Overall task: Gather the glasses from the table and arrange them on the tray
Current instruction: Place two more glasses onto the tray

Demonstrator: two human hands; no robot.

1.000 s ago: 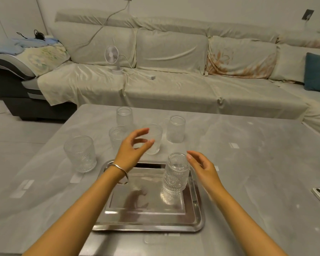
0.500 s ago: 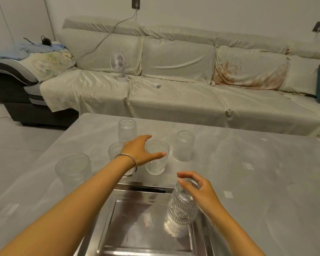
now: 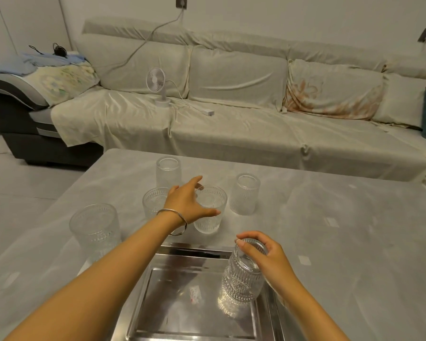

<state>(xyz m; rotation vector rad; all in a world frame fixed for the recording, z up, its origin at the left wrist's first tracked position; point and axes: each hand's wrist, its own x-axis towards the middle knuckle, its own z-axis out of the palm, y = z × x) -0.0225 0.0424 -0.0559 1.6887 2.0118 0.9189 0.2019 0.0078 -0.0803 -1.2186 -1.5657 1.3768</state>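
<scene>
A steel tray lies at the table's near edge. On its right side stands a tall ribbed glass, and my right hand grips its rim from above. My left hand reaches past the tray, fingers spread around the left side of a short glass, touching it or nearly so. More glasses stand on the table: a short one behind my left wrist, a wide one at the left, a tall one at the back, another tall one to the right.
The grey marble table has small white stickers on it. A long covered sofa runs behind it, with a small white fan and a cable on the seat.
My left hand has stretched forward to the short glass. My right hand has closed over the rim of the tall glass on the tray. The camera moved nearer and lower.
</scene>
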